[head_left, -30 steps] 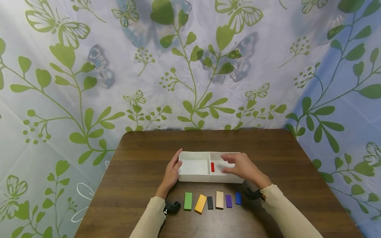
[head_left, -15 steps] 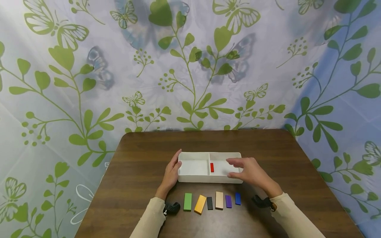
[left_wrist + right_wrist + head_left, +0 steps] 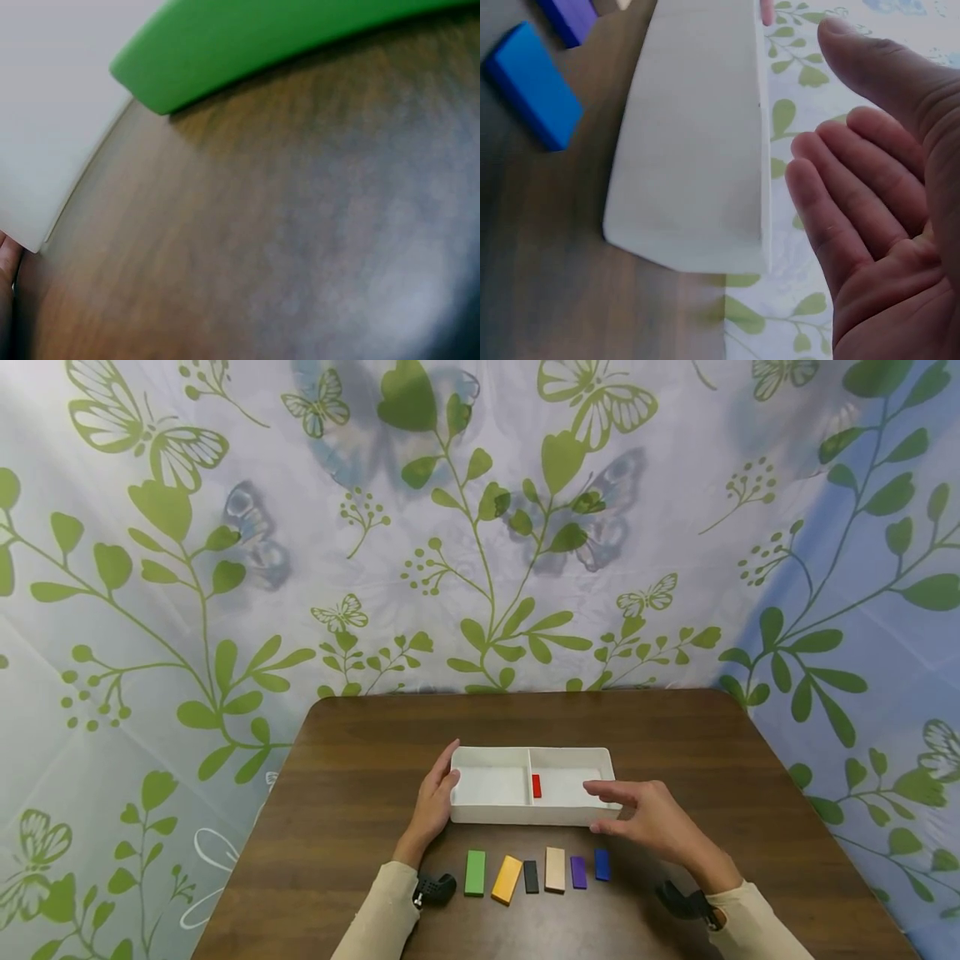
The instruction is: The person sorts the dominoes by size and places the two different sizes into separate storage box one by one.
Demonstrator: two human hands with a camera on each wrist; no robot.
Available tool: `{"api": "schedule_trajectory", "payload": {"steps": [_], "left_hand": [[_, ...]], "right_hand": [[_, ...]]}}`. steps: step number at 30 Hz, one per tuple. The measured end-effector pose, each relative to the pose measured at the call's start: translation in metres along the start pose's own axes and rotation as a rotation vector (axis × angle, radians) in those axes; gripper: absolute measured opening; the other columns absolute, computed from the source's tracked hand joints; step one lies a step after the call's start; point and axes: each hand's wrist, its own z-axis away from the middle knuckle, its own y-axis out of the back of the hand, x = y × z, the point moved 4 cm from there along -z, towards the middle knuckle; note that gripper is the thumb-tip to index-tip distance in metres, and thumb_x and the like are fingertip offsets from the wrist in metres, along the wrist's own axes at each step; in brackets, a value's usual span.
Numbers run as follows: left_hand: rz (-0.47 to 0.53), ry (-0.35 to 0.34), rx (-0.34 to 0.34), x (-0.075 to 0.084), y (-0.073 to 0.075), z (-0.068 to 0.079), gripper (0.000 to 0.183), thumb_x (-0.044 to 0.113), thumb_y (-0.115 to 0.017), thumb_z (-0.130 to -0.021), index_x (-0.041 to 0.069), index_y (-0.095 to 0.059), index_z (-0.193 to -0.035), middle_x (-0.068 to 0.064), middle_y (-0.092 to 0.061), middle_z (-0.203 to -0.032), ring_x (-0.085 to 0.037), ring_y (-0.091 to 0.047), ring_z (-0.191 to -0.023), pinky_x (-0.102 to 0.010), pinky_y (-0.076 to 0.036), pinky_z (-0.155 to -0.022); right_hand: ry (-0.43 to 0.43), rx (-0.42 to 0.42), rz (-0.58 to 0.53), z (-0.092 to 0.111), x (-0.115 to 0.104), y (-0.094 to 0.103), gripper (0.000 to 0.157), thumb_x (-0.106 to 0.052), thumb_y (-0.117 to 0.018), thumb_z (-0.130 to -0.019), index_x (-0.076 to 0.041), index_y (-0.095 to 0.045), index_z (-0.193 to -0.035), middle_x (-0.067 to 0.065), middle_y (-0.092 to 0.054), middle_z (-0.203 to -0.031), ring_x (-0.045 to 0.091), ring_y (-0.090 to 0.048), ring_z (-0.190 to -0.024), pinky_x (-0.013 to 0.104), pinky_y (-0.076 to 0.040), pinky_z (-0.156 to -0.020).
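A white two-compartment box (image 3: 491, 815) lies lengthwise on the table. My left hand (image 3: 431, 797) holds its left end, with the fingers along the outer side and the thumb at the rim. In the right compartment a small red block (image 3: 536, 786) lies against the divider. My right hand (image 3: 648, 814) hovers over the box's front right corner, thumb and fingers apart; in the right wrist view the palm is bare. A green block (image 3: 225, 45) lies near my left wrist, and a blue block (image 3: 534, 86) lies left of my right wrist.
In front of the box, a row on the brown table (image 3: 360, 735) also has a yellow-orange block (image 3: 507, 880), a black block (image 3: 531, 877), a beige block (image 3: 555, 870) and a purple block (image 3: 578, 872). A leaf-and-butterfly curtain (image 3: 420, 635) hangs behind.
My right hand has drawn back from over the right compartment, rightward and toward me, with its fingers apart. The red block stays in the compartment. My left hand keeps its place on the box.
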Motion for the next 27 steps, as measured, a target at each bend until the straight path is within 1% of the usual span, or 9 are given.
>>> {"api": "schedule_trajectory", "payload": {"steps": [4, 7, 9, 14, 15, 17, 21, 24, 27], "left_hand": [[0.008, -0.001, 0.009, -0.001, 0.0, 0.001, 0.053, 0.004, -0.047, -0.114, 0.01, -0.046, -0.167, -0.014, -0.039, -0.176, -0.035, -0.034, -0.165, -0.062, -0.025, -0.133], [-0.002, -0.012, -0.002, -0.002, 0.0, 0.001, 0.053, 0.005, -0.046, -0.115, 0.01, -0.044, -0.167, -0.014, -0.037, -0.177, -0.035, -0.032, -0.166, -0.063, -0.024, -0.133], [-0.016, -0.014, -0.009, -0.003, 0.0, 0.001, 0.053, 0.006, -0.046, -0.116, 0.012, -0.044, -0.168, -0.013, -0.036, -0.178, -0.035, -0.031, -0.166, -0.062, -0.023, -0.133], [-0.029, -0.005, -0.024, -0.003, 0.0, 0.002, 0.052, 0.01, -0.045, -0.117, 0.018, -0.044, -0.168, -0.008, -0.036, -0.178, -0.03, -0.029, -0.167, -0.058, -0.022, -0.135], [-0.029, -0.004, -0.026, -0.003, 0.0, 0.002, 0.052, 0.01, -0.045, -0.117, 0.017, -0.044, -0.169, -0.008, -0.036, -0.178, -0.029, -0.029, -0.167, -0.058, -0.021, -0.135], [-0.03, -0.007, -0.029, -0.003, 0.0, 0.002, 0.052, 0.01, -0.045, -0.117, 0.014, -0.043, -0.169, -0.008, -0.036, -0.178, -0.029, -0.029, -0.168, -0.059, -0.021, -0.134], [-0.036, -0.012, -0.027, -0.004, 0.0, 0.001, 0.052, 0.01, -0.044, -0.117, 0.01, -0.042, -0.169, -0.008, -0.036, -0.178, -0.03, -0.029, -0.167, -0.059, -0.021, -0.134], [-0.04, -0.012, -0.023, -0.004, 0.0, 0.001, 0.052, 0.01, -0.044, -0.117, 0.014, -0.043, -0.169, -0.008, -0.036, -0.178, -0.029, -0.03, -0.167, -0.057, -0.022, -0.134], [-0.033, -0.016, -0.018, -0.003, 0.0, 0.001, 0.052, 0.009, -0.045, -0.116, 0.016, -0.045, -0.168, -0.009, -0.037, -0.178, -0.029, -0.03, -0.167, -0.057, -0.022, -0.134]], "right_hand": [[-0.005, -0.021, 0.001, 0.011, 0.001, 0.0, 0.058, -0.037, -0.093, -0.089, -0.015, -0.076, -0.14, 0.006, -0.077, -0.138, 0.03, -0.078, -0.12, 0.052, -0.063, -0.1], [0.017, -0.046, 0.02, 0.017, 0.002, -0.001, 0.059, -0.041, -0.091, -0.09, -0.015, -0.076, -0.14, 0.004, -0.079, -0.136, 0.029, -0.079, -0.119, 0.05, -0.064, -0.098], [0.04, -0.07, 0.023, 0.021, 0.004, -0.003, 0.059, -0.042, -0.091, -0.09, -0.014, -0.076, -0.14, 0.003, -0.08, -0.133, 0.028, -0.079, -0.118, 0.047, -0.065, -0.097], [0.083, -0.132, 0.037, 0.028, 0.011, -0.01, 0.059, -0.04, -0.091, -0.09, -0.01, -0.076, -0.139, 0.002, -0.08, -0.133, 0.023, -0.079, -0.119, 0.036, -0.065, -0.096], [0.087, -0.138, 0.049, 0.029, 0.013, -0.012, 0.06, -0.039, -0.092, -0.089, -0.011, -0.076, -0.139, 0.002, -0.08, -0.133, 0.022, -0.078, -0.12, 0.035, -0.065, -0.096], [0.084, -0.149, 0.076, 0.031, 0.017, -0.015, 0.06, -0.04, -0.092, -0.089, -0.012, -0.076, -0.14, 0.002, -0.079, -0.134, 0.022, -0.078, -0.12, 0.036, -0.066, -0.095], [0.074, -0.156, 0.089, 0.035, 0.023, -0.021, 0.061, -0.037, -0.094, -0.087, -0.012, -0.075, -0.14, 0.005, -0.079, -0.135, 0.026, -0.079, -0.118, 0.044, -0.066, -0.093], [0.068, -0.155, 0.089, 0.038, 0.026, -0.025, 0.063, -0.035, -0.094, -0.087, -0.01, -0.075, -0.141, 0.006, -0.079, -0.135, 0.029, -0.079, -0.117, 0.045, -0.066, -0.092], [0.072, -0.146, 0.105, 0.042, 0.028, -0.029, 0.063, -0.035, -0.095, -0.086, -0.01, -0.075, -0.14, 0.005, -0.079, -0.135, 0.026, -0.079, -0.118, 0.042, -0.066, -0.093]]}}
